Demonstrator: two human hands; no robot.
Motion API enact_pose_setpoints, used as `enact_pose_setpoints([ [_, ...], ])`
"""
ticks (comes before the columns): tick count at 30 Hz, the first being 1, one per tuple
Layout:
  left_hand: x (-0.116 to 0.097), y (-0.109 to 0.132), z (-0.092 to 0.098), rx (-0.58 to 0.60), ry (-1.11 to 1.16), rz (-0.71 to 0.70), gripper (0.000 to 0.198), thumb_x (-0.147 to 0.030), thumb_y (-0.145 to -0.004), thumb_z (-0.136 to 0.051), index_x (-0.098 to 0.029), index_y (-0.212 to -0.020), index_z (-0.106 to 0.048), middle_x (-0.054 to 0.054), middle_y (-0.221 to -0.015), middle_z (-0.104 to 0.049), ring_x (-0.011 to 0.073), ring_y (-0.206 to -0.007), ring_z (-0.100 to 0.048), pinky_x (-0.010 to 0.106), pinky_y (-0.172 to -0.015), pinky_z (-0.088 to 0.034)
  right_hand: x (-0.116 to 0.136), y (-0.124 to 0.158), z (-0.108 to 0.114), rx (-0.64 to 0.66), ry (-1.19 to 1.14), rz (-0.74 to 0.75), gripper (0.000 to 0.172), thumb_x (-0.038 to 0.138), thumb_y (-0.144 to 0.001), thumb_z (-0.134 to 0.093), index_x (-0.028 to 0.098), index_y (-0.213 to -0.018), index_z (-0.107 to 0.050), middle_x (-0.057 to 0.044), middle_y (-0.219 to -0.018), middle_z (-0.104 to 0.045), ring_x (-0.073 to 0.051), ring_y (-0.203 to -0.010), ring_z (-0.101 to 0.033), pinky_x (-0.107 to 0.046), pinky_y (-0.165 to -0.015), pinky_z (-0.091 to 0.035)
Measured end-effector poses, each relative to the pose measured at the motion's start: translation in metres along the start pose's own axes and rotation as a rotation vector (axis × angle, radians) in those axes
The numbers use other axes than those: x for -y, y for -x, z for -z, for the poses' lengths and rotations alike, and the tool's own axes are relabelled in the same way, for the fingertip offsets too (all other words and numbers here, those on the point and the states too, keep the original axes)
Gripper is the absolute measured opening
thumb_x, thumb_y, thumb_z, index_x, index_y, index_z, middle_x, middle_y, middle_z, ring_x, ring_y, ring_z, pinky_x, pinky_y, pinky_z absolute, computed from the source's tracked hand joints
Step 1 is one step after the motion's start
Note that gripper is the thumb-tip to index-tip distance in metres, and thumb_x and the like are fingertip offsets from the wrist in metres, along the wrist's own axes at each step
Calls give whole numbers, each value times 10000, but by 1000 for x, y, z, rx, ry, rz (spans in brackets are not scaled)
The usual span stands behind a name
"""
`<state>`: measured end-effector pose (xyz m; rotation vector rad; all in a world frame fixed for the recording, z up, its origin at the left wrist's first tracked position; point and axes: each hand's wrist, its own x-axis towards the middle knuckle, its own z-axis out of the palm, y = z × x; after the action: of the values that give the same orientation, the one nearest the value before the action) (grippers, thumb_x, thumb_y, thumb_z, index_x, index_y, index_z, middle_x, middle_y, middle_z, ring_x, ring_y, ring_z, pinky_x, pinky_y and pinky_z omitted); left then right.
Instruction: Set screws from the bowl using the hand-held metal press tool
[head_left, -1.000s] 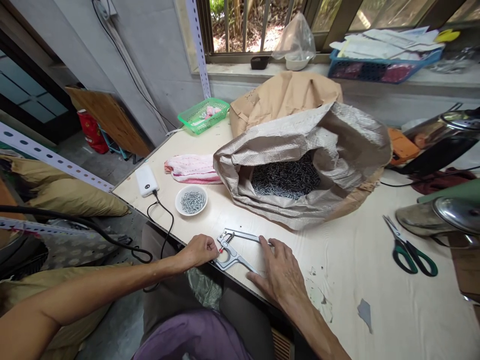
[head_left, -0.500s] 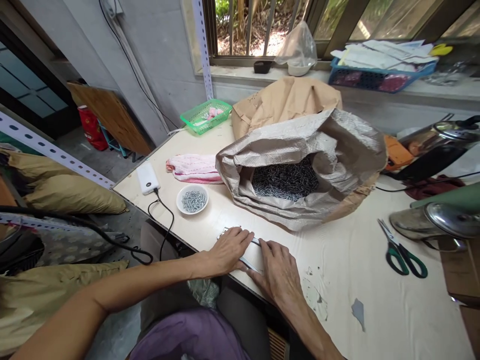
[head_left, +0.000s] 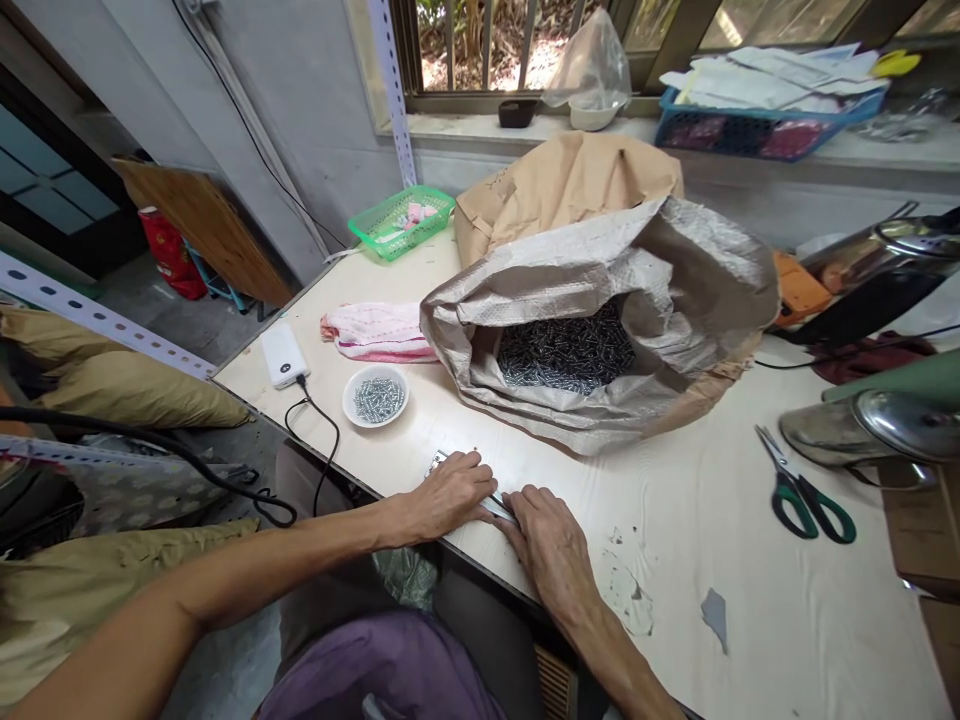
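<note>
Near the table's front edge, my left hand [head_left: 456, 494] curls over a slim silvery metal strip [head_left: 498, 508]. Past its fingers a small metal end piece [head_left: 436, 461] pokes out; how it joins the strip is hidden. My right hand [head_left: 551, 535] has its fingers closed around the strip's other end. Only a short shiny stretch shows between the two hands. A white bowl [head_left: 348, 408] of small silvery screws stands to the left. Beyond the hands, a large woven sack [head_left: 517, 272] gapes open, showing a heap of dark screw-like pieces [head_left: 566, 350].
A white power bank [head_left: 283, 356] with a black cable lies at the left, near a pink-striped cloth [head_left: 382, 332] and a green basket [head_left: 401, 225]. On the right are green-handled scissors [head_left: 806, 500] and a metal mug [head_left: 862, 430]. A brown paper bag [head_left: 570, 180] sits behind the sack.
Two separate silvery edges showed between my hands before; now a single narrow strip shows there. Both hands have shifted slightly, and the whole view has moved a little.
</note>
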<state>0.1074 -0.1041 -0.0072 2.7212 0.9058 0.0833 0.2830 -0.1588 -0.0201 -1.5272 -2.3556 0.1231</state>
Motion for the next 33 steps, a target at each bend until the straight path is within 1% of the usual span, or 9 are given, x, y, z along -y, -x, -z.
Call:
enact_pose_setpoints([
  [9, 2, -5, -1, 36, 13, -19, 321, -424, -893, -486, -145, -765, -582, 57, -783, -577, 194, -819, -509, 306, -707, -389, -6, -6, 1, 49, -61, 51, 221, 287, -901, -462, 200, -710, -533, -8, -669, -534, -138, -658, -509, -259, -642, -361],
  [12, 1, -4, 2, 26, 49, 42, 327, -465, -849, -551, -145, -898, -595, 75, -859, -597, 218, -867, -524, 327, -743, -418, -7, -6, 3, 56, -14, 10, 158, 331, -870, -509, 191, -878, -582, -43, -784, -587, -173, -757, -546, -289, -682, -405],
  [16, 6, 13, 23, -176, 160, 130, 629, -496, -756, -667, -141, -1239, -477, 147, -1199, -529, 265, -1074, -484, 384, -892, -418, -9, 1, 12, -38, 35, 26, 709, 558, -779, -553, 142, -1328, -383, -178, -1246, -506, -308, -1145, -465, -437, -868, -421],
  [18, 11, 28, 36, -317, 225, 275, 435, -429, -861, -563, -150, -1192, -528, 128, -1158, -550, 244, -1065, -490, 377, -911, -409, -7, 7, 18, -105, 24, 18, 748, 566, -810, -500, 141, -1390, -298, -191, -1348, -419, -335, -1273, -346, -479, -936, -386],
  [20, 15, 43, 47, -366, 262, 466, 277, -360, -925, -456, -150, -998, -621, 88, -963, -598, 213, -943, -525, 347, -850, -426, -3, 12, 22, -150, -7, -7, 645, 500, -865, -447, 167, -1396, -297, -170, -1335, -435, -314, -1284, -334, -469, -952, -380],
  [23, 14, 59, 48, -227, 295, 666, 265, -351, -881, -516, -144, -764, -634, 60, -798, -587, 201, -837, -535, 306, -747, -430, 6, 17, 18, -160, -65, -14, 498, 421, -895, -428, 189, -1334, -391, -136, -1191, -536, -258, -1126, -463, -401, -889, -422],
  [26, 8, 61, 38, -48, 329, 790, 249, -385, -775, -626, -143, -720, -635, 65, -814, -600, 221, -877, -542, 289, -709, -419, 16, 18, 6, -130, -86, -9, 413, 383, -897, -444, 186, -1259, -468, -108, -1040, -592, -219, -953, -516, -352, -789, -439],
  [29, 6, 54, 28, 39, 345, 841, 204, -353, -723, -636, -150, -736, -646, 66, -867, -616, 228, -906, -544, 272, -676, -398, 23, 16, -5, -108, -74, -20, 323, 340, -904, -440, 190, -1178, -525, -85, -935, -605, -199, -857, -527, -325, -718, -419],
  [33, 14, 43, 21, 175, 421, 873, 126, -267, -668, -601, -148, -660, -641, 17, -657, -584, 157, -656, -529, 232, -558, -336, 26, 13, -10, -102, -81, -13, 222, 274, -922, -393, 200, -1021, -578, -53, -813, -589, -169, -751, -526, -302, -670, -383],
])
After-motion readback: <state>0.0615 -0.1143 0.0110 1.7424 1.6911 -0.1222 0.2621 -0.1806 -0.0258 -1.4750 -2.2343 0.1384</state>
